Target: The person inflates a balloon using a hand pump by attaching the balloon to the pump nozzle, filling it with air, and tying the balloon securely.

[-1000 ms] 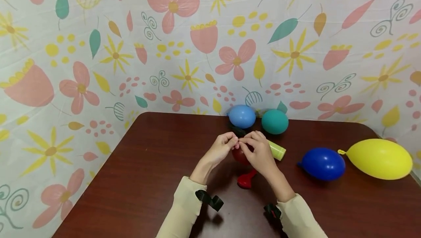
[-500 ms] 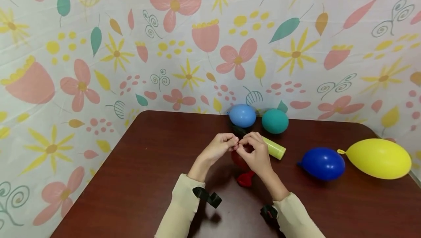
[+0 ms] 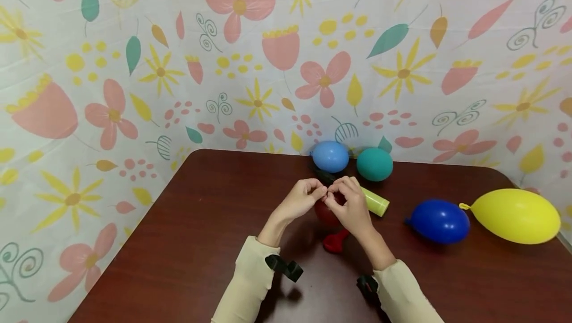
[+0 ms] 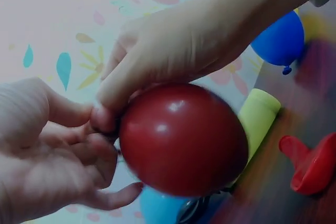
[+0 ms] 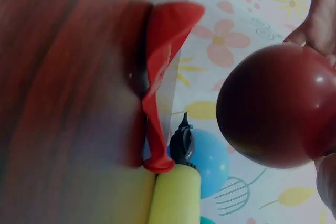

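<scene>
A dark red inflated balloon [image 4: 184,142] hangs below my fingertips, above the table. My left hand [image 3: 298,199] pinches its neck between thumb and fingers, palm turned up in the left wrist view. My right hand [image 3: 353,208] meets it there, thumb and index finger pinching the neck from the other side. The neck itself is mostly hidden by the fingers. In the right wrist view the round body of the balloon fills the right side, partly covering the hands. Below the hands, a flat, uninflated red balloon [image 3: 335,241] lies on the table.
Behind my right hand lies a yellow-green cylinder [image 3: 375,201] with a black nozzle end [image 5: 182,142]. Light blue [image 3: 329,156] and teal [image 3: 374,164] balloons sit at the table's back edge. Dark blue [image 3: 439,221] and yellow [image 3: 516,216] balloons rest at the right. A floral cloth hangs behind.
Both hands stay together at the balloon's neck while the fingers shift slightly. A little red neck showed between the fingertips half a second ago; now the fingertips are closer together.
</scene>
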`<state>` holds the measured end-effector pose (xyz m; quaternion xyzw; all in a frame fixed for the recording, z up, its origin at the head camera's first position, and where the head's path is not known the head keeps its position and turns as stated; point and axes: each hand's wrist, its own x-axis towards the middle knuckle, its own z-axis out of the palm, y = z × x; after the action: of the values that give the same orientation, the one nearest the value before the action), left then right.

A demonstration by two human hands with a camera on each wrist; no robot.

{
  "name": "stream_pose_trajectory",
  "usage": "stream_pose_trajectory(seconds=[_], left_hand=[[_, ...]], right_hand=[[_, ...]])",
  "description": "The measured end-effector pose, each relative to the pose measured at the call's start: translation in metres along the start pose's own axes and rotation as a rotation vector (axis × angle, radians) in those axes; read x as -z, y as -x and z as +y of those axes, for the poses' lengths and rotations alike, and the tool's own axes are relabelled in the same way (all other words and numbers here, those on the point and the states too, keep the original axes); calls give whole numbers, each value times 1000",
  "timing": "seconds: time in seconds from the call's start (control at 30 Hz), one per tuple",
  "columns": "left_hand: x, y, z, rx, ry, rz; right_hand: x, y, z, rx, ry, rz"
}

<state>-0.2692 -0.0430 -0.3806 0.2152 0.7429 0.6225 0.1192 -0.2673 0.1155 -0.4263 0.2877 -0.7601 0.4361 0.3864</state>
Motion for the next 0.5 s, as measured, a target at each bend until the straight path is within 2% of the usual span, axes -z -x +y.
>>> stream_pose_trajectory(seconds=[0.13,0.23,0.37,0.5], left_hand=[[3,1,-3,49,61,-43],[3,0,-5,83,103,-26],[-2,-3,-7,49,56,45],[-9,-6,-10,8,20,104]], right_hand=[[3,2,3,0,14,-19],[3,2,4,23,37,-36],[4,1,7,46,96,-37],[8,1,7,9,127,-60]])
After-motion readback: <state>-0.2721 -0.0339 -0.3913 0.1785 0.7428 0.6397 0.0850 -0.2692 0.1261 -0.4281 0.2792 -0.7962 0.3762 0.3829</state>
